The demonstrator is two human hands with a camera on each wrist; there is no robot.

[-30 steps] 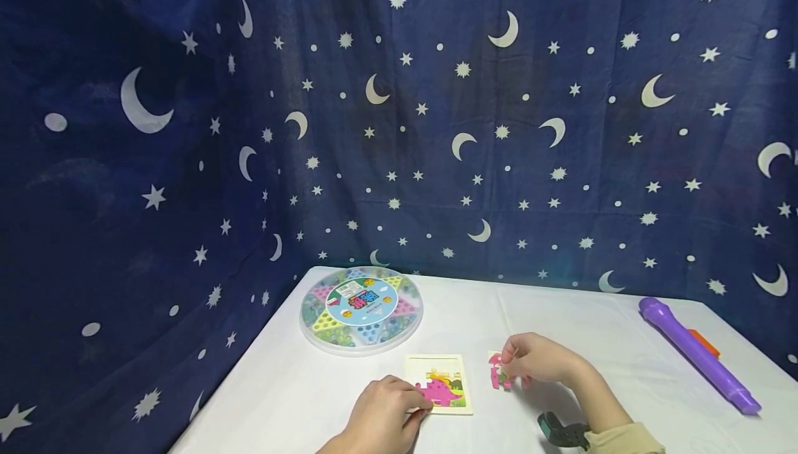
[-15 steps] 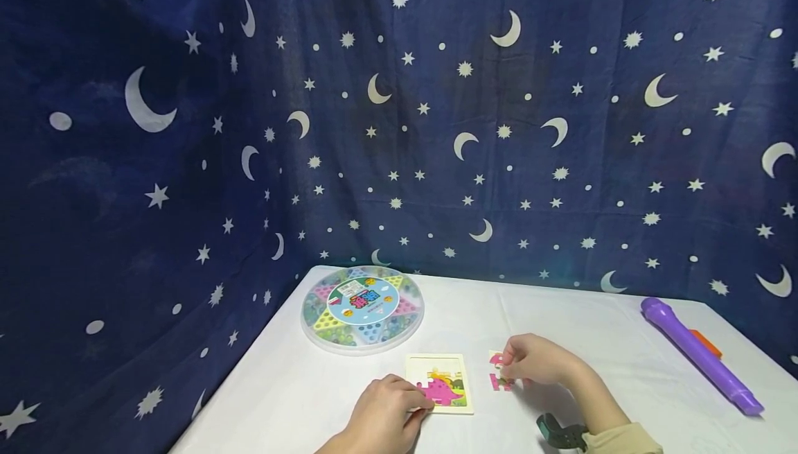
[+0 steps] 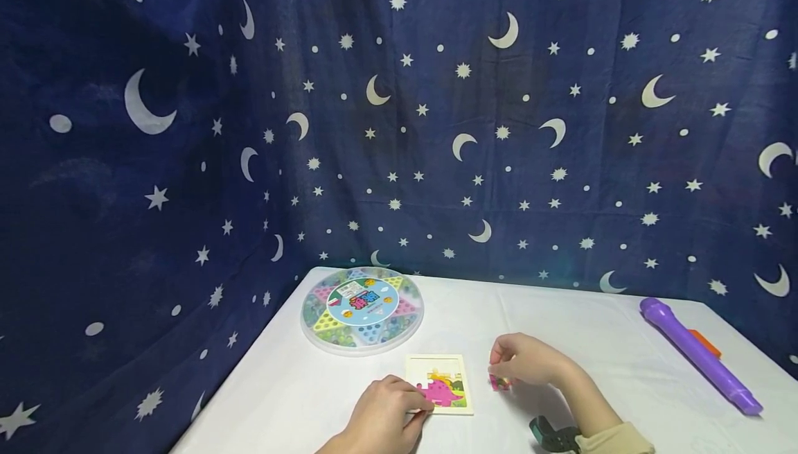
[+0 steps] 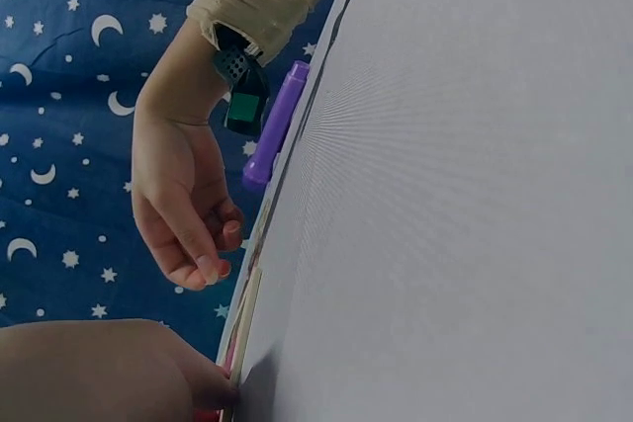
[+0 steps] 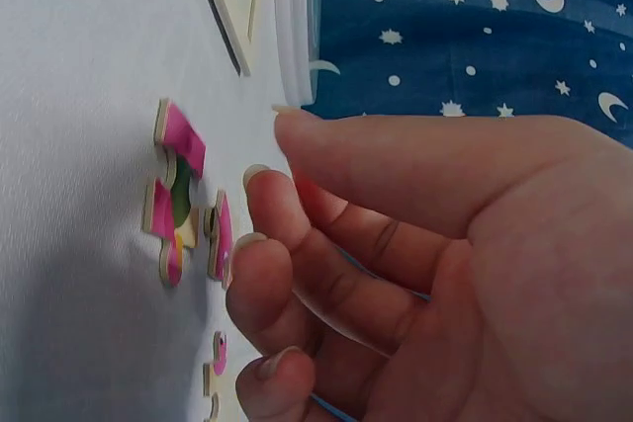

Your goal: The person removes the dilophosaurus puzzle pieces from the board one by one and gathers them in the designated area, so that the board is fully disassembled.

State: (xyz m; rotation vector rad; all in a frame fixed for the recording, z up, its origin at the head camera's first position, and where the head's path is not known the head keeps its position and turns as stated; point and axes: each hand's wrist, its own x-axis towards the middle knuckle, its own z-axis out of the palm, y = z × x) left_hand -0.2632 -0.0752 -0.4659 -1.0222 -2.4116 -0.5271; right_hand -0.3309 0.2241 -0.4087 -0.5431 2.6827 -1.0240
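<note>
My left hand grips the lower left edge of a pale square puzzle board, its fingertips over the pink dinosaur picture. To the right of the board, my right hand hovers over several loose pink and green pieces, partly covering them. The right wrist view shows those pieces on the table beside the right hand, whose fingers are loosely bent, thumb apart from the forefinger, with nothing between them. In the left wrist view, the left hand touches the board's edge.
A round clear game box with marbles stands at the table's back left. A purple microphone-shaped stick lies on the right, an orange object beside it. Dark blue cloth with moons and stars hangs behind and to the left.
My right hand has shifted slightly left and now covers more of the loose pieces. The left hand and the board have stayed in place.
</note>
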